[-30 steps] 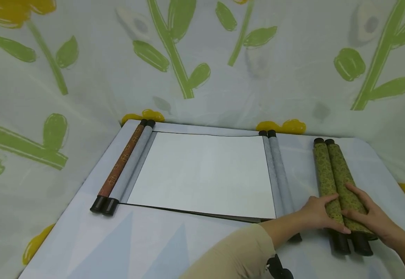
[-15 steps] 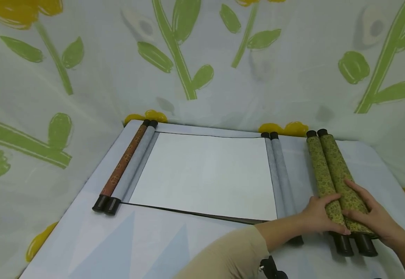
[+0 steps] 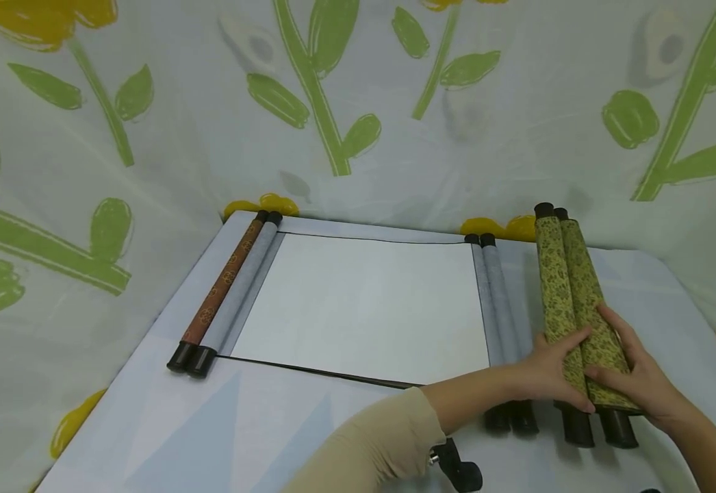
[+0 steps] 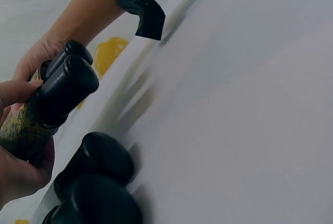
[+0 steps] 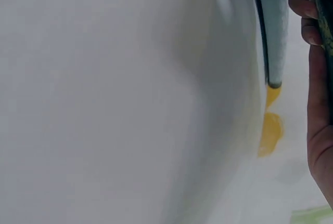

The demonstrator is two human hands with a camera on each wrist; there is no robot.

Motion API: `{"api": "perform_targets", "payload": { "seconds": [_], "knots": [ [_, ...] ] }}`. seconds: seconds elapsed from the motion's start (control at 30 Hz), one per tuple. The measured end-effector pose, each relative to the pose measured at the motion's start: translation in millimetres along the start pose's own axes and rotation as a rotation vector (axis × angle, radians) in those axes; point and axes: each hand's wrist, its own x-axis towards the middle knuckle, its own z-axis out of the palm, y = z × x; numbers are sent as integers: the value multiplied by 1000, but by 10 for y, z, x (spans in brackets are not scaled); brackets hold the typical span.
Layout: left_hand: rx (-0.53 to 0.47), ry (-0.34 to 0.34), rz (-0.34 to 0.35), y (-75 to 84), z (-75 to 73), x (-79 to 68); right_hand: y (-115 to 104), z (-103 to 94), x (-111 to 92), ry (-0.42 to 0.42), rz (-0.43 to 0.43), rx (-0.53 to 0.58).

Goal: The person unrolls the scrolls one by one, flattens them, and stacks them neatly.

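Note:
A green-yellow patterned scroll, wound on two side-by-side rollers with black end knobs, slants at the table's right side. My left hand grips its left roller near the front end, thumb on top. On the right roller my right hand holds from the outer side, fingers along the pattern. In the left wrist view the scroll's black knobs stand off the white surface, their shadows apart from them. Only a strip of the right hand shows at the right wrist view's edge; its grip is mostly cut off there.
An unrolled scroll with blank white paper lies across the table. Its brown patterned roller is on the left, grey rollers on the right, close beside my left forearm. A flower-print curtain hangs behind the table.
Both hands have lifted the green-yellow scroll and shifted it left, toward the unrolled one. Its far end now stands higher in the head view. The grip of both hands stays the same.

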Motion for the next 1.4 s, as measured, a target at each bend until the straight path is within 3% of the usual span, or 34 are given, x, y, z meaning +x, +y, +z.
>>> {"api": "perform_targets", "payload": {
  "seconds": [0.17, 0.37, 0.67, 0.87, 1.1, 1.3, 1.4],
  "knots": [
    [31, -26, 35, 16, -141, -133, -110, 78, 79, -12, -65, -3],
    [45, -62, 72, -19, -261, -252, -223, 164, 149, -18, -80, 15],
    [14, -76, 73, -72, -438, -442, -423, 332, 251, -71, -107, -43],
    [11, -17, 47, -33, -523, -510, -512, 380, 348, -77, -98, -32],
    [5, 80, 91, -71, -628, -560, -615, 482, 512, -35, -125, -5],
    [-82, 192, 125, -106, -765, -636, -694, 648, 589, 7, -145, 53],
    [-60, 227, 128, -127, -841, -688, -762, 724, 614, 2, -145, 48]
  ]
}}
